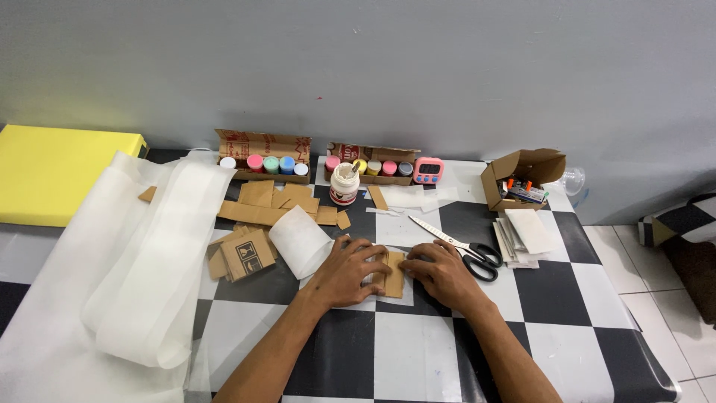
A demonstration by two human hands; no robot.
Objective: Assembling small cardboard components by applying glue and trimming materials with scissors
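Observation:
My left hand [344, 270] and my right hand [441, 272] lie flat on the checkered table [418, 351], both pressing a small brown cardboard piece [393, 273] between them. The cardboard rests on a sheet of white paper [399, 295]. My left fingers cover its left part and my right fingertips touch its right edge. Black-handled scissors [461, 247] lie just behind my right hand.
Loose cardboard scraps [257, 213], a curled white sheet [300, 240], a glue jar [344, 183], two cardboard trays of paint pots [265, 163], a pink timer [428, 170], a small open box [520, 179], stacked papers [523, 237], white fabric [142, 261] and a yellow box [52, 168] at left.

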